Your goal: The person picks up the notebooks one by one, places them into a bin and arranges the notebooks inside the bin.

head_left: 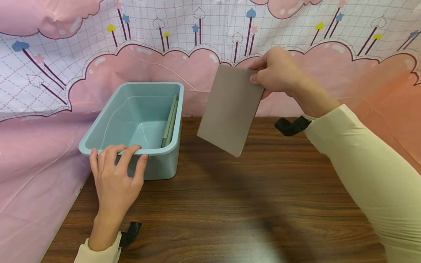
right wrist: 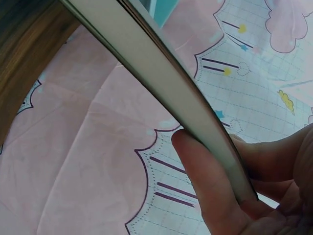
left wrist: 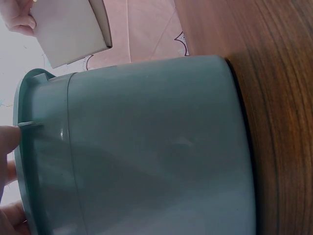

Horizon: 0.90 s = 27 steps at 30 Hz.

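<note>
My right hand [head_left: 279, 71] grips a grey-brown notebook [head_left: 231, 109] by its upper right corner, thumb on the cover facing me. The notebook hangs tilted in the air, right of a light blue plastic bin [head_left: 167, 166]. In the right wrist view, the page edges of the notebook [right wrist: 161, 73] show between its covers, with thumb and fingers on opposite sides. My left hand [head_left: 115, 179] holds the bin's near rim, its fingers hooked over the top. Inside the bin, two thin greenish book-like items [head_left: 170, 122] lean upright along the right wall.
The bin stands on a dark wood-grain table [head_left: 210, 208], near its left back part. Behind the table hangs a pink and white patterned cloth [head_left: 197, 69], which also runs along the left side. Black wrist devices [head_left: 292, 126] sit at both cuffs.
</note>
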Available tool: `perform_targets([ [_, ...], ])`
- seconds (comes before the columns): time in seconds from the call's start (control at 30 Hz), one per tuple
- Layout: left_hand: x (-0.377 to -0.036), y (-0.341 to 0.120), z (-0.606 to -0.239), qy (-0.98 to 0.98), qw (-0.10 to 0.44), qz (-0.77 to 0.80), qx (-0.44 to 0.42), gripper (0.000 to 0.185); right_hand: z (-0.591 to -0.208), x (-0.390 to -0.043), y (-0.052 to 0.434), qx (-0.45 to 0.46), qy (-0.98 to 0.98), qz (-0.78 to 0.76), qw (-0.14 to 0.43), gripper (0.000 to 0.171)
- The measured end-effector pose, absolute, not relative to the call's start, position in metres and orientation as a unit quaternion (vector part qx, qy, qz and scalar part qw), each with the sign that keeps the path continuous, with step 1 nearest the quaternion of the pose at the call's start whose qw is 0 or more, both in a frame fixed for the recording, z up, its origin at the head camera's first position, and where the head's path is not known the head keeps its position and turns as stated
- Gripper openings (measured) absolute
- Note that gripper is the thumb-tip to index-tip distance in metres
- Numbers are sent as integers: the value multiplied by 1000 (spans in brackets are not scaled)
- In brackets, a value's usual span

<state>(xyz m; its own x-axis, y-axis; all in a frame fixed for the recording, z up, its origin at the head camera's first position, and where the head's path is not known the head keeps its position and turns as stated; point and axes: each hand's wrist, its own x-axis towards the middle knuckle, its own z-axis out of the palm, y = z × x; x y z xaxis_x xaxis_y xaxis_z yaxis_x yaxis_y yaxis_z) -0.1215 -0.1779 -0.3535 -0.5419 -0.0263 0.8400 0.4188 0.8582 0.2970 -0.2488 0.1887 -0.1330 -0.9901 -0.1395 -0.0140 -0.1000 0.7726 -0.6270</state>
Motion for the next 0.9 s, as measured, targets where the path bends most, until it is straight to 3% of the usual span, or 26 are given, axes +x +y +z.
perform_targets([
  [0.9, -122, -177, -353, -844, 465, -243, -111, 40, -122, -252, 189, -8, 899, -438, 5, 47],
])
